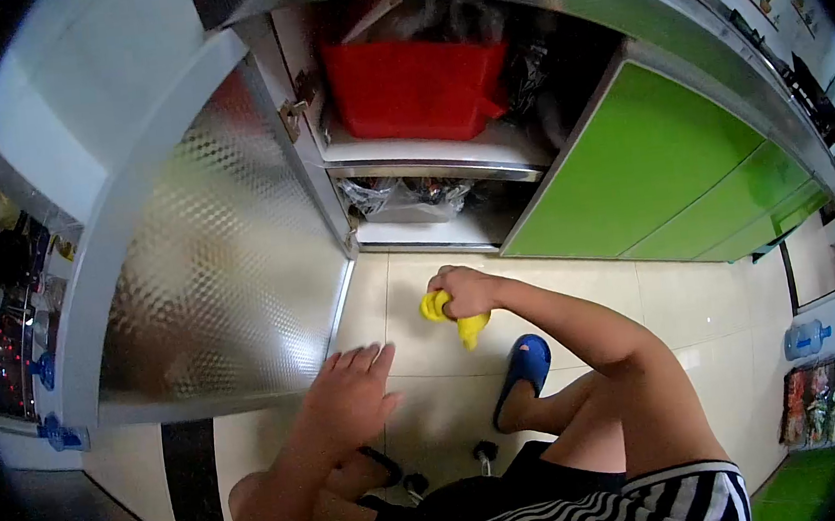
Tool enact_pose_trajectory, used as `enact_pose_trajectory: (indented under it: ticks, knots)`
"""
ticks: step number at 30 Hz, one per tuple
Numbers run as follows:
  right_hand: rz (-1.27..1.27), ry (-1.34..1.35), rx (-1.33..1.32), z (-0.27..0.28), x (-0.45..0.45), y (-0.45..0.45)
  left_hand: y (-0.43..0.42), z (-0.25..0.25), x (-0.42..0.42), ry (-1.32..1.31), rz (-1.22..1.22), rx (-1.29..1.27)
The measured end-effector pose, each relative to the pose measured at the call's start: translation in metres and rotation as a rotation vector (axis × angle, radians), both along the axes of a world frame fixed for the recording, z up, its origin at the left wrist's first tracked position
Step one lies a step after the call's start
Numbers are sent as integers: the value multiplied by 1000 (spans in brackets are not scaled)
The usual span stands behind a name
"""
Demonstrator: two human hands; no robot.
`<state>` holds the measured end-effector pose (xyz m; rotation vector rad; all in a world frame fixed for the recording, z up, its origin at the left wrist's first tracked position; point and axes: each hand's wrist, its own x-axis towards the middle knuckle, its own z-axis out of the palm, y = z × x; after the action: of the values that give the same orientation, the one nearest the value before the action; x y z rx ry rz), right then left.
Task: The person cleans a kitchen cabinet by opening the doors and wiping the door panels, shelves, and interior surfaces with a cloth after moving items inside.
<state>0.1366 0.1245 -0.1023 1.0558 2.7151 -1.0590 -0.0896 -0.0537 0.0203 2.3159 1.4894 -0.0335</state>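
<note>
A bunched yellow cloth [473, 329] hangs from my right hand [465, 290], whose fingers are wrapped round it above the tiled floor, in front of the cabinet. My left hand [352, 392] is stretched out with nothing in it, near the lower edge of the open cabinet door [206, 251], whose inner side is patterned and shiny. Inside the cabinet a red bin [411, 85] stands on the upper shelf. On the lower level lies a pale container [412, 204] with plastic bags.
Closed green cabinet doors [650, 168] run to the right. My blue slipper [528, 365] is on the floor below the cloth. Chair wheels [485, 450] show between my legs. A water bottle [805, 339] and a rack of packets [833, 399] are at the far right.
</note>
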Motion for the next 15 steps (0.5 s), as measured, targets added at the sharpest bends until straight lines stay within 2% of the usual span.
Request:
enact_pose_trajectory:
  ticks: [4, 6, 8, 10, 13, 14, 15]
  knots:
    - [66, 119, -88, 79, 9, -46, 18, -5, 33, -236, 63, 69]
    - [70, 251, -224, 115, 17, -66, 23, 0, 53, -327, 89, 73]
    - [51, 340, -181, 126, 31, -74, 25, 5, 71, -602, 178, -189]
    - [-17, 489, -196, 130, 45, -76, 29, 9, 80, -587, 217, -159]
    - [-170, 553, 10, 141, 54, -74, 36, -10, 90, -663, 256, 26]
    - [-167, 568, 21, 142, 54, -76, 41, -16, 94, -900, 284, -8]
    - [-214, 598, 241, 143, 52, -79, 43, -14, 99, -1139, 310, -46]
